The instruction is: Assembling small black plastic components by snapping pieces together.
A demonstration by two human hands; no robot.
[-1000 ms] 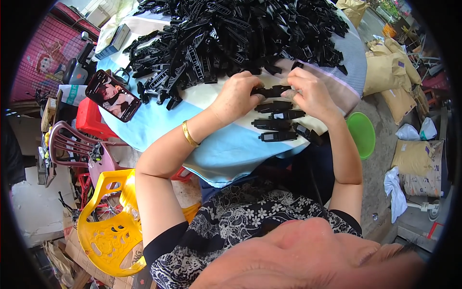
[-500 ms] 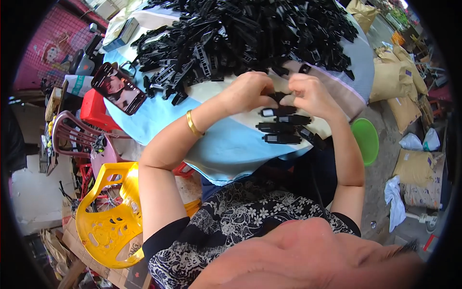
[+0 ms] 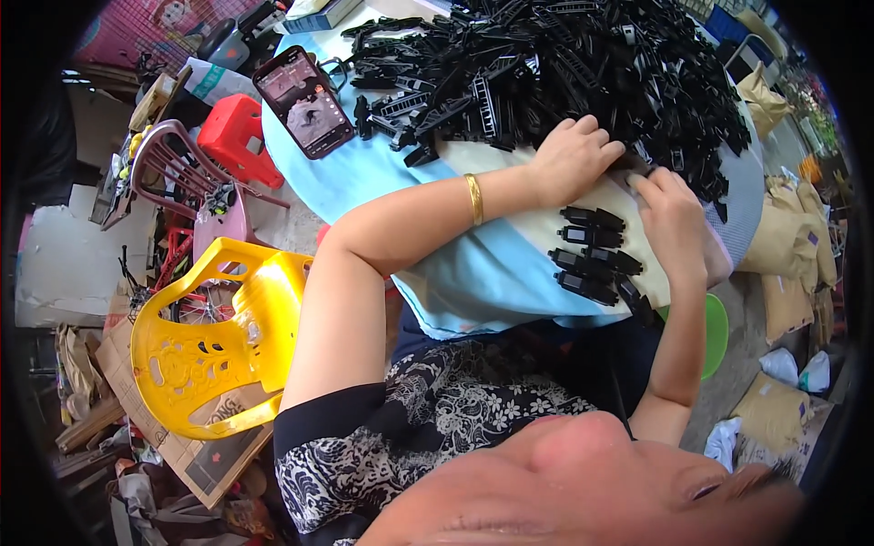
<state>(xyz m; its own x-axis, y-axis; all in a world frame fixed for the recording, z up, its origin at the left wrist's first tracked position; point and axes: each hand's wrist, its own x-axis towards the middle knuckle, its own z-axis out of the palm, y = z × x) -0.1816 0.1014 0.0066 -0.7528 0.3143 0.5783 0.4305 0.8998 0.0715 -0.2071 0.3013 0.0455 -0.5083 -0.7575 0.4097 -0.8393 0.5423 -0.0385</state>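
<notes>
A person seated at a table covered in a light blue cloth (image 3: 428, 187) works at the near edge of a large heap of black plastic parts (image 3: 583, 73) that fills the far half of the tabletop. The left hand (image 3: 572, 162) lies knuckles up at the foot of the heap, its fingers curled down into the parts; whether it has closed on a piece cannot be told, since the fingertips are hidden. A gold bangle (image 3: 473, 198) circles that wrist. The right hand (image 3: 675, 223) rests just beside the left, fingers bent and pressing toward the same spot at the edge of the heap, and what it holds, if anything, is likewise hidden. Between the two forearms, on a cream patch of cloth close to the person's body, a short column of black assembled pieces (image 3: 594, 253) lies in a neat stack of rows, well apart from the loose heap. At the far left of the table a smartphone (image 3: 303, 101) with a lit screen lies flat, near the heap's outlying parts. Beside the table on the person's left stand a yellow plastic chair (image 3: 214, 350), a red plastic stool (image 3: 232, 136) and a maroon chair (image 3: 168, 159). A green basin (image 3: 715, 332) shows below the table edge on the right, near brown paper sacks (image 3: 787, 241).
</notes>
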